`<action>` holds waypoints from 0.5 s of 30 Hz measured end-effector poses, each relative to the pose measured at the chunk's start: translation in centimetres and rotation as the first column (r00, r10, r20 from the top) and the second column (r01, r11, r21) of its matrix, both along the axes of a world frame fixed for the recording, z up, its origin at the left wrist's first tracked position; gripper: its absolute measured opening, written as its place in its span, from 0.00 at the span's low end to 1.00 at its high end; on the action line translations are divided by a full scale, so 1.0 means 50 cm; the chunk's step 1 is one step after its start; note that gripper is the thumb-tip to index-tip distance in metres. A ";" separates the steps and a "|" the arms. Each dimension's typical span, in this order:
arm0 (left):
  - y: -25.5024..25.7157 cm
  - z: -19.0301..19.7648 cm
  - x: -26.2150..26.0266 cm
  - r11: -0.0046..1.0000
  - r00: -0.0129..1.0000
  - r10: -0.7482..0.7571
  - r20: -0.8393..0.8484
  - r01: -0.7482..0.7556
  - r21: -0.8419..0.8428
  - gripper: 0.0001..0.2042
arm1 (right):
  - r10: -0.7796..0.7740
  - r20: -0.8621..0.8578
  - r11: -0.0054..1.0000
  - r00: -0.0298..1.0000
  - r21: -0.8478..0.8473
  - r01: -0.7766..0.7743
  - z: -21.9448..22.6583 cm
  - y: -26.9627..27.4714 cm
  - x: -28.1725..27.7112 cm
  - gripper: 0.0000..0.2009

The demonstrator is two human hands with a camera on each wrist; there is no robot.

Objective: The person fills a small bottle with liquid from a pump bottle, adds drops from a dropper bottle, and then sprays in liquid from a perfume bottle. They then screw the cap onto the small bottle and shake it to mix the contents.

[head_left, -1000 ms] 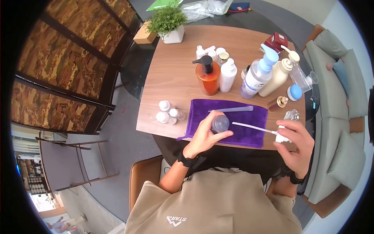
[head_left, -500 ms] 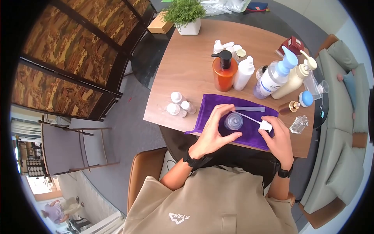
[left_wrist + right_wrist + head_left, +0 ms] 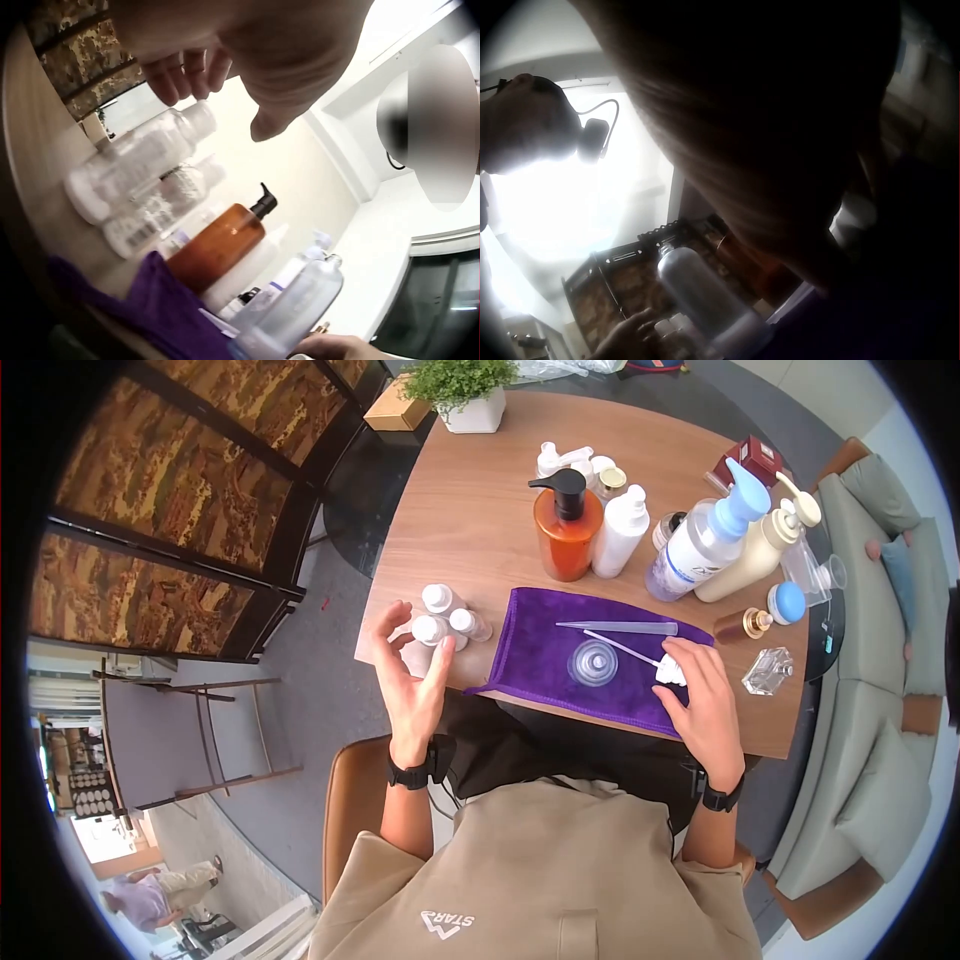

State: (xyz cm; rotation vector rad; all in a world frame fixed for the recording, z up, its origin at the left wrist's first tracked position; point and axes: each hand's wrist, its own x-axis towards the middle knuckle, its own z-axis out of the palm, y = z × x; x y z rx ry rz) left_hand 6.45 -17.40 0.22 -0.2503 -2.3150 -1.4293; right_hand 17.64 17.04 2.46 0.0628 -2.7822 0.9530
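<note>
My left hand (image 3: 408, 695) reaches beside three small clear bottles with white caps (image 3: 470, 624), its thumb and fingers spread apart and holding nothing. In the left wrist view, the fingers hang just above the cap of the nearest small bottle (image 3: 139, 159). An uncapped clear bottle (image 3: 593, 663) stands upright on a purple cloth (image 3: 530, 635). To its right, my right hand (image 3: 708, 710) pinches a white pump head (image 3: 670, 671), low over the cloth. The pump's thin tube (image 3: 620, 647) points left, behind the clear bottle. A translucent tapered tube (image 3: 630, 628) lies along the cloth's far side.
Behind the cloth stand an amber pump bottle (image 3: 567, 535), a white bottle (image 3: 621, 532), a blue-topped pump bottle (image 3: 700, 545) and a cream one (image 3: 752, 558). A glass bottle (image 3: 768, 672) lies at right. A potted plant (image 3: 470, 410) sits at the far left edge.
My left hand has let go of the clear bottle and moved left to the small bottles. My right hand has brought the pump left and down to the cloth.
</note>
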 end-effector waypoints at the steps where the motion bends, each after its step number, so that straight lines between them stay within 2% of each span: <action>1: 0.003 -0.006 0.002 1.000 0.999 0.019 0.044 -0.018 -0.008 0.25 | 0.001 0.002 1.000 1.000 0.011 -0.001 0.002 0.002 0.003 0.26; 4: -0.010 -0.022 0.002 1.000 0.989 -0.020 0.144 0.018 0.013 0.20 | -0.017 0.018 1.000 1.000 0.013 0.016 0.008 0.003 0.008 0.27; 8: -0.029 -0.022 0.010 0.999 0.992 -0.033 0.119 0.033 0.001 0.18 | -0.031 -0.029 0.999 0.999 0.040 0.032 0.018 0.002 0.015 0.25; 10: -0.033 -0.005 0.023 0.947 0.991 -0.045 0.129 0.001 0.321 0.15 | -0.050 -0.117 0.999 0.992 -0.008 0.049 0.027 0.003 0.019 0.23; 12: -0.046 0.018 0.037 0.927 0.992 -0.076 0.102 0.032 0.373 0.14 | -0.035 -0.183 0.999 0.982 -0.033 0.030 0.045 0.001 0.023 0.23; 13: -0.045 0.036 0.043 0.887 0.983 -0.160 0.093 0.101 0.451 0.15 | -0.022 -0.251 0.998 0.968 -0.054 0.009 0.055 -0.001 0.025 0.22; 14: -0.041 0.056 0.049 0.834 0.967 -0.242 0.079 0.166 0.527 0.15 | -0.025 -0.249 0.999 0.968 -0.051 0.012 0.064 -0.004 0.027 0.22; 15: -0.031 0.075 0.057 0.831 0.966 -0.246 0.080 0.168 0.531 0.15 | 0.013 -0.294 0.993 0.956 -0.105 -0.046 0.074 -0.009 0.029 0.22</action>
